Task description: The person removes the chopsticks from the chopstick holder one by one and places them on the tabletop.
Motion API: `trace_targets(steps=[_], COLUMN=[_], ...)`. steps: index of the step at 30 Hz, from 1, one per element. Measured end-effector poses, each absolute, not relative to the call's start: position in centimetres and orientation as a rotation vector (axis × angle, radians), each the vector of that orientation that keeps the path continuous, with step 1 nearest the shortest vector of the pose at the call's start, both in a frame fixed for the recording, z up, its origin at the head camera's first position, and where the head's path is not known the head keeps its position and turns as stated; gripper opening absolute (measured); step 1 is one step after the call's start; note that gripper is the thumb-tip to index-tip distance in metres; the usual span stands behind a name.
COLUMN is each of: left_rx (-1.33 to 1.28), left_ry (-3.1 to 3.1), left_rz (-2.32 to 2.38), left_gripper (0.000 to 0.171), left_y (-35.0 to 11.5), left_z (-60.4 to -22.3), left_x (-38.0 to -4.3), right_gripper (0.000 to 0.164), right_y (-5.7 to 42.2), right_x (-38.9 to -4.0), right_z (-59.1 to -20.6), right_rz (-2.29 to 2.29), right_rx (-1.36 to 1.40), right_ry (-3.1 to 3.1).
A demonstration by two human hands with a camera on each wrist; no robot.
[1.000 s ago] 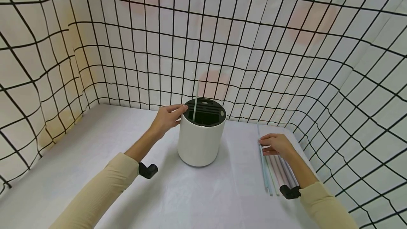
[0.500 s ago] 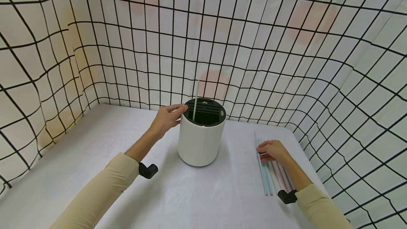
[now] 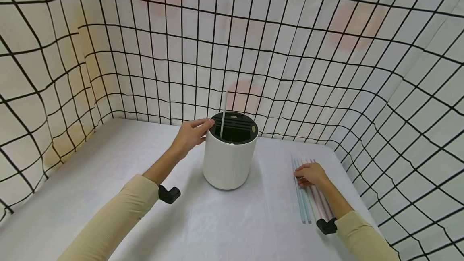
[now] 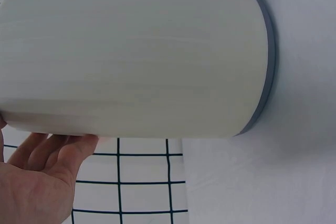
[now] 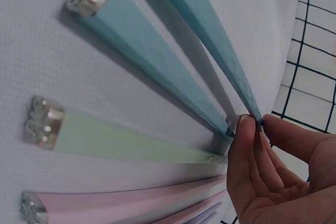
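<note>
A white cylindrical utensil holder [image 3: 228, 166] with a black slotted top stands mid-table. One pale chopstick [image 3: 223, 112] rises from its opening. My left hand [image 3: 188, 135] rests at the holder's left rim; in the left wrist view, its fingers [image 4: 58, 153] touch the outer wall. On the right, my right hand [image 3: 312, 173] pinches the thin end of the outermost blue chopstick [image 5: 210, 35] between thumb and fingers. Another blue chopstick [image 5: 147, 59], a green chopstick [image 5: 121, 137] and pink chopsticks [image 5: 115, 203] lie beside it, with silver ornamented ends. The hand partly covers the row.
A white cloth covers the table [image 3: 232, 228]. Black wire grid [image 3: 195, 51] encloses the back and both sides, with pale sheeting behind it. The row of chopsticks lies near the right-hand grid.
My right hand has moved slightly toward me along the chopsticks, and the outermost blue one has come nearer too. The left hand and holder have stayed put.
</note>
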State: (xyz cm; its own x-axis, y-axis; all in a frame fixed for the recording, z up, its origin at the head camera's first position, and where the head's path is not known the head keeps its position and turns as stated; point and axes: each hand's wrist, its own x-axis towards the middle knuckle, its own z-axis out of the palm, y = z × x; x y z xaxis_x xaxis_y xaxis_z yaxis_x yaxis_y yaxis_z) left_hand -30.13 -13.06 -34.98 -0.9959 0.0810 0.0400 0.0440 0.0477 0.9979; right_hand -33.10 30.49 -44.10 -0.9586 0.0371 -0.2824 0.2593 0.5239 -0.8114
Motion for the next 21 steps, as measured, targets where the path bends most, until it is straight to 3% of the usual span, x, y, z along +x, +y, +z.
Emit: trace_targets(steps=[21], left_rx=[0.137], left_ry=[2.248], left_rz=[2.159], left_gripper=[0.051], left_y=[-13.10], left_z=[-35.18], left_x=[-30.27], right_gripper=[0.029], right_y=[30.51], right_x=[-33.25], right_z=[-44.31], right_rz=[-1.349], right_rx=[0.249], right_ry=[2.676])
